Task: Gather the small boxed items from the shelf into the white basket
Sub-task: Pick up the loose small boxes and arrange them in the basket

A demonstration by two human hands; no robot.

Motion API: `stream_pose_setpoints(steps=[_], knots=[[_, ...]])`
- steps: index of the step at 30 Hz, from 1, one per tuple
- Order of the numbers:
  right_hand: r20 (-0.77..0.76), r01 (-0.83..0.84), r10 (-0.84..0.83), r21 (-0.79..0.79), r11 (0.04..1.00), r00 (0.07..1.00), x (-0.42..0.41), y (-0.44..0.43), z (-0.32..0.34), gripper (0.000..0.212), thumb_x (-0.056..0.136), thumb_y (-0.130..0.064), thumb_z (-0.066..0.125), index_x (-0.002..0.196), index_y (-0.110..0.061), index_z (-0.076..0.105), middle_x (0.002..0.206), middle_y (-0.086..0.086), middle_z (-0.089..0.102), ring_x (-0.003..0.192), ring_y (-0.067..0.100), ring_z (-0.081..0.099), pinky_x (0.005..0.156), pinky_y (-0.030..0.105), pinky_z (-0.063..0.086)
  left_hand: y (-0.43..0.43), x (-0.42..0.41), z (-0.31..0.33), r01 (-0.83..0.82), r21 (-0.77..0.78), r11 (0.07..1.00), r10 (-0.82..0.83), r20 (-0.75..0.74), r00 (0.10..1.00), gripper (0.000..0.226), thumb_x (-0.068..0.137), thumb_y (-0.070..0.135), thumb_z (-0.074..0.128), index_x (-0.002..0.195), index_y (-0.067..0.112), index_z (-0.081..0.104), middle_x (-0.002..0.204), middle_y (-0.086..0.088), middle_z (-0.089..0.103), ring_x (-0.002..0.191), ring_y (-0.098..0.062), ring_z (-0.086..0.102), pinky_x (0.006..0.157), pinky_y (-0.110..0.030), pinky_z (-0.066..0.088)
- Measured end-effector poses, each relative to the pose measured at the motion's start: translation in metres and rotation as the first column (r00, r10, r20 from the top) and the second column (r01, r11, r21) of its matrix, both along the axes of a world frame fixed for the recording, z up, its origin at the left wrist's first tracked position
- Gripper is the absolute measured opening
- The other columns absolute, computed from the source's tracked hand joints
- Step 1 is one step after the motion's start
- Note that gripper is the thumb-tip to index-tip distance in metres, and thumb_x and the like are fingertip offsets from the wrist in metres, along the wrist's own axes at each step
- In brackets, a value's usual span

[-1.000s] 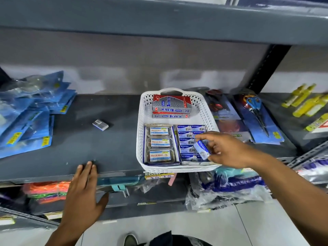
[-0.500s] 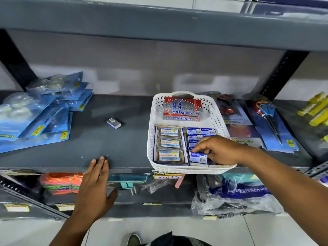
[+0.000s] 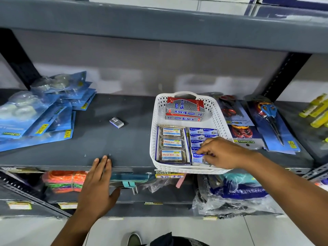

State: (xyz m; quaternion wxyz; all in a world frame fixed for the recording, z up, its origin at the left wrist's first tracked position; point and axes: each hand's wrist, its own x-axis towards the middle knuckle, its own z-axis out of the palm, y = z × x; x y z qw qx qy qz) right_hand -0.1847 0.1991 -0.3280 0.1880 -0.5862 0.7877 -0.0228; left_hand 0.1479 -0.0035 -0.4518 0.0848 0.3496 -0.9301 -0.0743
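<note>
One small box (image 3: 198, 157) is pinched by the right hand's (image 3: 221, 153) fingers (image 3: 205, 155) inside the white basket (image 3: 220, 119); the left hand (image 3: 99, 185) is laid flat, fingers together, on the shelf (image 3: 124, 144) edge.

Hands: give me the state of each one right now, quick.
Left hand: open, flat on the shelf edge, holding nothing.
Right hand: fingers pinched on a small blue box inside the white basket.
</note>
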Motion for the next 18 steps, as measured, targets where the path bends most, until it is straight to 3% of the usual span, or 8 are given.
stream_pose_setpoints(steps=[3, 11, 18], knots=[[0.062, 0.070, -0.068, -0.040, 0.997, 0.996, -0.001, 0.000, -0.001, 0.024, 0.093, -0.025, 0.058, 0.114, -0.020, 0.068, 0.102, -0.007, 0.066, 0.088, 0.007, 0.061, 0.079, 0.023, 0.049, 0.000, 0.000, 0.000, -0.005, 0.005, 1.000, 0.005, 0.002, 1.000, 0.100, 0.057, 0.037, 0.085, 0.137, 0.000, 0.038, 0.145, -0.020, 0.040, 0.133, -0.042, 0.032, 0.095, -0.055, 0.038], [0.072, 0.119, -0.117, -0.019, 0.993, 0.991, 0.003, -0.008, -0.001, 0.020, 0.092, -0.020, 0.060, 0.109, -0.020, 0.071, 0.089, -0.017, 0.058, 0.083, 0.001, 0.056, 0.080, 0.020, 0.043, 0.000, 0.000, -0.001, 0.004, -0.009, 1.000, -0.004, -0.014, 1.000, 0.099, 0.056, 0.034, 0.086, 0.136, -0.002, 0.040, 0.143, -0.023, 0.041, 0.130, -0.045, 0.035, 0.091, -0.056, 0.040], [0.059, 0.084, -0.090, 0.099, 0.992, 0.994, 0.002, -0.022, 0.007, 0.019, 0.093, -0.017, 0.059, 0.109, -0.018, 0.070, 0.109, -0.001, 0.071, 0.092, 0.009, 0.063, 0.084, 0.025, 0.048, 0.000, 0.000, -0.002, 0.001, -0.004, 1.000, -0.001, -0.021, 1.000, 0.100, 0.058, 0.033, 0.085, 0.139, -0.001, 0.037, 0.146, -0.021, 0.037, 0.134, -0.042, 0.030, 0.096, -0.053, 0.034]])
